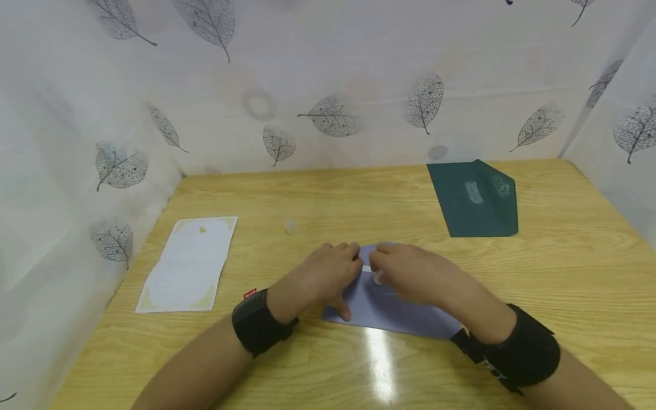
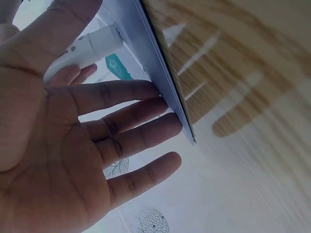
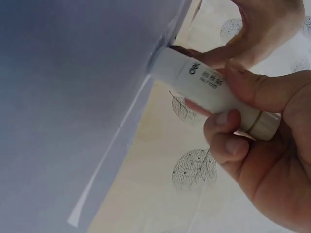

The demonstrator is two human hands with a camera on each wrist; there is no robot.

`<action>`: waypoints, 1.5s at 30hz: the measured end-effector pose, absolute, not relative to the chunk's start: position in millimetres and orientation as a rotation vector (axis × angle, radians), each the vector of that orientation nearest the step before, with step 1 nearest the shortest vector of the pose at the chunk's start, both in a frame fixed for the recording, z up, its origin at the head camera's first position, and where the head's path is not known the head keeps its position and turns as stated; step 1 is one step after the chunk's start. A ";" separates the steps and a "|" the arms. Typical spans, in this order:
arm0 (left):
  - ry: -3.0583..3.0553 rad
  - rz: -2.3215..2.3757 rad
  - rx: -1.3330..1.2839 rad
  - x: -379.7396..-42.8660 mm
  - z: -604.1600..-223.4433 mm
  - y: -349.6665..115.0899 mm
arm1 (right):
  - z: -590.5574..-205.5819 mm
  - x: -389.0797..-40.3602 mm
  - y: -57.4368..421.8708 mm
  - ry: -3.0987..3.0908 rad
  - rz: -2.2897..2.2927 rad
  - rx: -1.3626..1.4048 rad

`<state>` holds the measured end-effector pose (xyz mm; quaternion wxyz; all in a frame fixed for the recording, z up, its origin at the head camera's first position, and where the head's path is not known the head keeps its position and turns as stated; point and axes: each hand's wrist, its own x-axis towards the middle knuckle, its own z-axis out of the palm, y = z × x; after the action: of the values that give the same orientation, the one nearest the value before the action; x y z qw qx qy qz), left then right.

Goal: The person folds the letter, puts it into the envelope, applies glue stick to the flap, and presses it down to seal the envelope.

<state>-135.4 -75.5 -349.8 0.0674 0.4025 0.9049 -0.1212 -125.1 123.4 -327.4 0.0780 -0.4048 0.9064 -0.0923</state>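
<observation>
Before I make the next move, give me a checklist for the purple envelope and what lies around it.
1. White tube in hand: ok, the right hand grips it.
2. Tube's end on the purple envelope: ok, the right wrist view shows it touching.
3. Envelope steadied: ok, the left hand has its fingers on it.
4. Anything spread evenly under the tube: cannot tell, the hands cover much of that spot.
5. White sheet out of the way: ok, it lies apart on the left.
6. Green envelope out of the way: ok, it lies apart, farther back on the right.
</observation>
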 end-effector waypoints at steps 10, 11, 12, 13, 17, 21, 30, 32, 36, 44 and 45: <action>2.713 -0.355 1.166 -135.1 -351.6 -74.0 | -317.4 -123.2 130.1 2.704 -0.104 -1.091; 2.715 -0.354 1.165 -135.1 -351.6 -74.0 | -316.9 -123.3 130.7 2.687 -0.114 -1.093; 2.717 -0.352 1.166 -135.1 -351.3 -74.0 | -316.5 -123.5 131.1 2.668 -0.136 -1.090; 2.720 -0.350 1.167 -135.1 -351.0 -74.1 | -316.3 -123.9 131.3 2.646 -0.169 -1.089; 2.713 -0.344 1.161 -135.3 -349.5 -74.4 | -318.5 -125.1 129.7 2.578 -0.313 -1.117; 2.716 -0.340 1.170 -135.9 -349.3 -74.8 | -324.3 -124.5 125.2 2.603 -0.366 -1.181; 2.732 -0.332 1.192 -135.8 -349.9 -74.8 | -329.9 -123.6 118.6 2.782 -0.240 -1.151; 2.732 -0.336 1.189 -136.0 -350.7 -74.5 | -328.0 -123.2 118.8 2.791 -0.176 -1.107; 2.729 -0.340 1.175 -135.9 -351.4 -73.9 | -323.2 -121.4 120.1 2.787 -0.065 -1.081; 2.730 -0.343 1.168 -136.5 -352.2 -74.0 | -322.5 -123.8 123.6 2.652 -0.269 -1.091; 2.732 -0.341 1.167 -136.5 -352.3 -74.1 | -323.8 -124.3 122.9 2.646 -0.302 -1.095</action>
<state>-136.5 -74.1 -352.3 0.0755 0.3893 0.9109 -0.1139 -124.3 122.9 -323.8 0.1308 -0.3772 0.9109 -0.1039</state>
